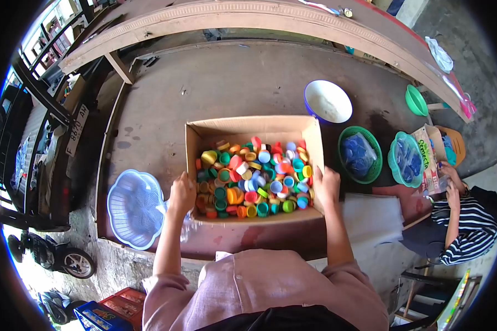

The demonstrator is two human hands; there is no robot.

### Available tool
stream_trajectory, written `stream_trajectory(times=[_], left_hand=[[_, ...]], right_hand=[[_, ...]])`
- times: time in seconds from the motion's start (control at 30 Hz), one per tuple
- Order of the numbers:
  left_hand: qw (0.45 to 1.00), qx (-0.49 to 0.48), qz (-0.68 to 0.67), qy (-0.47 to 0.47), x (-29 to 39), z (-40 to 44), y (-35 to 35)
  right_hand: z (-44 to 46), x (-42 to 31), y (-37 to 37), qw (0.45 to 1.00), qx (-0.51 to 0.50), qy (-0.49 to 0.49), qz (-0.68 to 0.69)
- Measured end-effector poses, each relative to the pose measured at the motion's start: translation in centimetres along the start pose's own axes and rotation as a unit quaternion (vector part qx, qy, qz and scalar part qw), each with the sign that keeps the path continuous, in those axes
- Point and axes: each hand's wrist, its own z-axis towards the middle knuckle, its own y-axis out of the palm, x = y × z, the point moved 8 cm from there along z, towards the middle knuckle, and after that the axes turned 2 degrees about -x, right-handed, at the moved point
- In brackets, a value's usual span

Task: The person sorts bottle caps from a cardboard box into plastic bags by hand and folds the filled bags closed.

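A cardboard box (254, 126) full of colourful plastic bottle caps (248, 179) is at the middle of the brown table. On its left side, my left hand (183, 192) grips the box wall with fingers closed. The right wall is held by my right hand (326, 186), also closed on the cardboard. Just left of my left hand lies a light blue plastic basket (133, 209). To the right of the box is a green basket (377, 157) with blue bundles in clear plastic.
A white-and-purple basin (328, 102) stands behind the box's right corner. Farther right are a teal basket (394, 168), a green bowl (416, 100) and a co-worker in a striped top (472, 226). Clear plastic sheets (373, 218) lie near the front edge. A raised wooden beam (232, 12) crosses the back.
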Motion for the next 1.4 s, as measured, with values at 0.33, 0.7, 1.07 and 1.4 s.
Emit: stream_trajectory(times=[0.33,0.7,1.07,1.4], left_hand=[[0.995,0.092,0.03,0.026,1.4,-2.3,-2.2],[0.999,0.034,-0.023,0.01,0.0,0.0,1.7],[0.926,0.086,-0.342,-0.138,-0.7,-7.6,-6.1],[0.862,-0.018,-0.493,-0.117,0.6,-12.3,1.7]], right_hand=[[-2.1,-0.7,-1.1,0.999,-0.005,0.039,-0.012],[1.1,2.2,0.9,0.996,-0.042,0.062,-0.058],[2.7,-10.2,8.4,0.958,-0.133,-0.244,0.065],[-1.6,-12.0,15.6,0.862,-0.265,-0.385,-0.196]])
